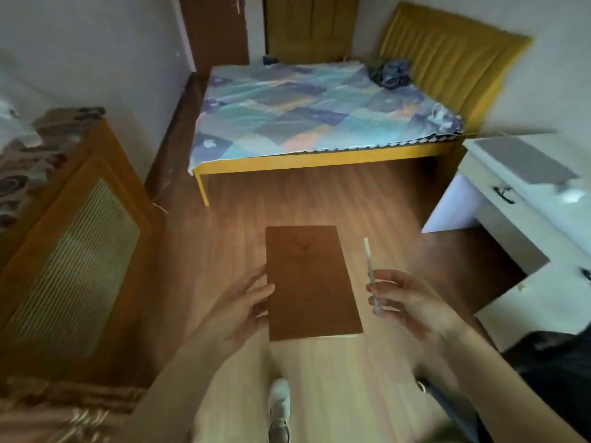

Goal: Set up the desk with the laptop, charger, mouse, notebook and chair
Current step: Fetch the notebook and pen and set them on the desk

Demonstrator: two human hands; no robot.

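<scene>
A brown notebook with a faint emblem on its cover is held flat above the wooden floor, closed, by my left hand, which grips its left edge. My right hand pinches a thin clear pen, tip pointing away from me, just right of the notebook. The white desk stands at the right edge of the view. A closed grey laptop lies on it, and a white mouse sits beside the laptop. A dark chair shows at the lower right. No charger is in view.
A bed with a patchwork cover and yellow frame fills the far middle, dark clothing bunched near its headboard. A wooden cabinet with a patterned cloth on top stands at the left. My white shoe is on the floor below.
</scene>
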